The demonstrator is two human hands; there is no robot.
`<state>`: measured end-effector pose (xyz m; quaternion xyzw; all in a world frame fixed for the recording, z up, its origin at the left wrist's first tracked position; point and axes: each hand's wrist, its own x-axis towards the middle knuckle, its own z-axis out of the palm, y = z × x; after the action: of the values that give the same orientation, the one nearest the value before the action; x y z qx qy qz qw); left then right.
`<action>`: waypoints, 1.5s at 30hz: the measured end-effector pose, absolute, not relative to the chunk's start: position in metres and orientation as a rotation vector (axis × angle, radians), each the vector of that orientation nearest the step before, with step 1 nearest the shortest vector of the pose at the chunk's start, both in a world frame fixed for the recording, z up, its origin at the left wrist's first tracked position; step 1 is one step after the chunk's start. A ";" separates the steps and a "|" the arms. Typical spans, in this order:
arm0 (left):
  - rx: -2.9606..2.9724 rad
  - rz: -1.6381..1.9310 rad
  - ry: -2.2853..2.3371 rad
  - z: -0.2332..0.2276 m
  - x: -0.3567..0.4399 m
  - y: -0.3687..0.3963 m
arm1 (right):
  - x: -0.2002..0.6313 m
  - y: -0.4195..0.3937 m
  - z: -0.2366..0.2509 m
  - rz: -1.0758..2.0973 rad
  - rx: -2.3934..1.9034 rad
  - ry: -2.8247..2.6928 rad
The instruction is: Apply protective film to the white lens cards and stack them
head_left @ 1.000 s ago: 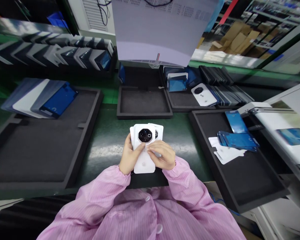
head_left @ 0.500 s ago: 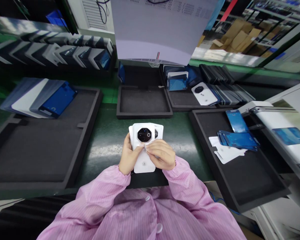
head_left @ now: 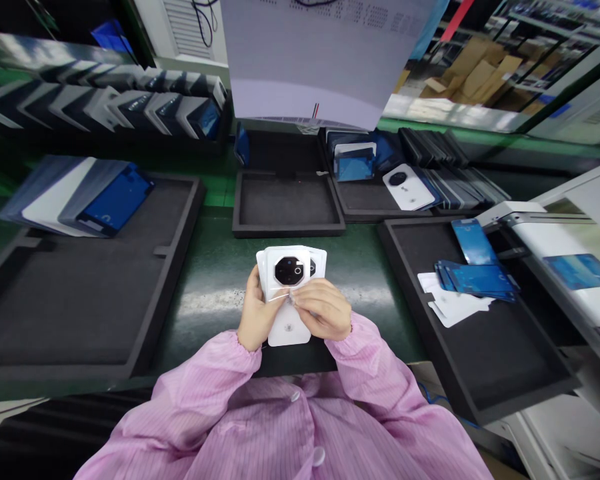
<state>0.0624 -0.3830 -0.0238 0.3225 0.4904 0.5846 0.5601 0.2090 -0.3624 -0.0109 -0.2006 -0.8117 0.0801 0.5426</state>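
My left hand (head_left: 258,310) is closed round the left edge of several white phone back covers (head_left: 289,328), held fanned over the bench. The top cover has a black octagonal camera window (head_left: 289,271) near its upper end. Behind it, part of another camera window peeks out on the right. My right hand (head_left: 325,309) is closed in a pinch at the middle of the top cover, just below the window. A bit of clear film (head_left: 291,294) shows at its fingertips, close to my left thumb. The fingers partly hide the film.
A dark foam tray (head_left: 150,293) on the left bears stacked covers. Blue-filmed covers (head_left: 480,279) and white ones lie in the right tray (head_left: 505,360). A smaller foam tray (head_left: 289,230) stands ahead, beside a white cover (head_left: 409,189). Racked panels (head_left: 130,110) line the back left.
Almost nothing differs. The covers in my left hand have shifted very slightly, and the reflection on the top cover's camera window has changed. Both hands stay in place.
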 end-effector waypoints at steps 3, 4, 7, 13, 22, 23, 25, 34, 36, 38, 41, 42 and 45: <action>0.743 1.370 1.148 -0.023 0.062 -0.383 | 0.210 -0.362 -0.012 0.183 -0.491 -1.931; 0.737 1.367 1.144 -0.023 0.062 -0.383 | 0.210 -0.362 -0.013 0.180 -0.491 -1.932; 0.728 1.352 1.143 -0.022 0.062 -0.383 | 0.210 -0.361 -0.013 0.167 -0.495 -1.930; 0.746 1.358 1.156 -0.021 0.063 -0.384 | 0.210 -0.360 -0.009 0.143 -0.516 -1.917; 0.708 1.336 1.088 -0.018 0.064 -0.385 | 0.210 -0.361 -0.009 0.081 -0.735 -1.915; 0.701 1.335 1.080 -0.017 0.064 -0.385 | 0.210 -0.361 -0.009 0.080 -0.769 -1.913; 0.688 1.334 1.078 -0.017 0.065 -0.384 | 0.211 -0.362 -0.008 0.087 -0.826 -1.915; 0.633 1.257 1.014 -0.021 0.068 -0.387 | 0.214 -0.359 -0.012 0.537 -1.179 -1.798; 0.592 1.263 0.982 -0.021 0.069 -0.387 | 0.215 -0.357 -0.012 0.642 -1.160 -1.693; 0.545 1.277 0.970 -0.020 0.068 -0.387 | 0.221 -0.353 -0.011 0.695 -1.132 -1.486; 0.503 1.296 0.997 -0.018 0.066 -0.385 | 0.244 -0.339 -0.007 0.634 -1.096 -0.996; 0.495 1.302 1.007 -0.017 0.064 -0.384 | 0.254 -0.334 -0.006 0.594 -1.098 -0.865; 0.492 1.322 1.029 -0.015 0.061 -0.382 | 0.276 -0.322 -0.009 0.618 -1.189 -0.829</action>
<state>0.0613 -0.3822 -0.0155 0.2160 0.4516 0.5801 0.6426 0.2759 -0.3223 -0.0088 -0.5348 -0.3728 0.2780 0.7055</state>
